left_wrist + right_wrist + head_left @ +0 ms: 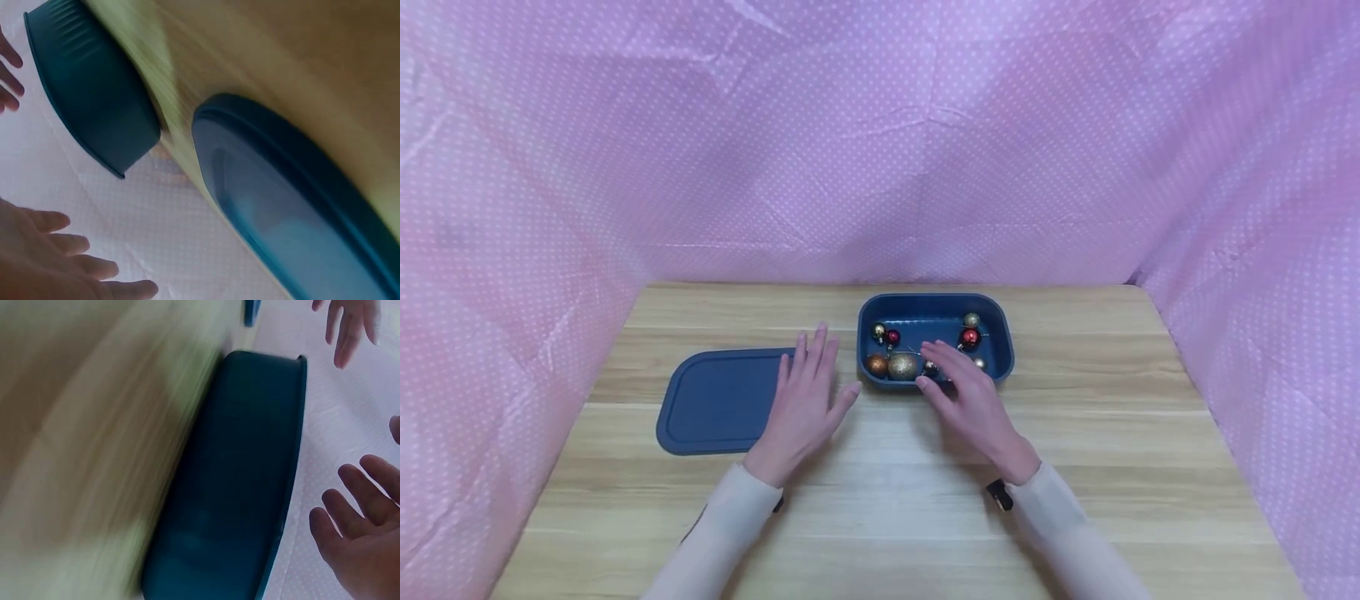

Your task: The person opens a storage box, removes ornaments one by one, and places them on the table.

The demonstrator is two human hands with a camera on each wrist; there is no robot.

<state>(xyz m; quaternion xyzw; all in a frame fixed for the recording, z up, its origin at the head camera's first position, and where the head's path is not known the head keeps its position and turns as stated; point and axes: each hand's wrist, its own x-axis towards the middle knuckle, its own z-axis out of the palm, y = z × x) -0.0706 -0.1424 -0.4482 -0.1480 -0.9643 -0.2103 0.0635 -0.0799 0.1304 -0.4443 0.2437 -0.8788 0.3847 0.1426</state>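
Observation:
A blue rectangular box [936, 385] stands open on the wooden table, holding several small ornaments, among them a gold glittery ball [902, 367], an orange ball [876, 364] and a red ball [970, 337]. My left hand [801, 408] is held above the right part of a flat blue lid [718, 404], fingers spread and holding nothing. Over the front edge of the box hovers my right hand [973, 408], its fingers relaxed and gripping nothing, hiding part of the contents. In the right wrist view, that hand [369, 531] appears beside the box wall [225, 475], apart from it.
The wooden table [1112, 433] extends to both sides and in front of the box. Pink dotted cloth [880, 167] hangs behind the table and along its left and right sides.

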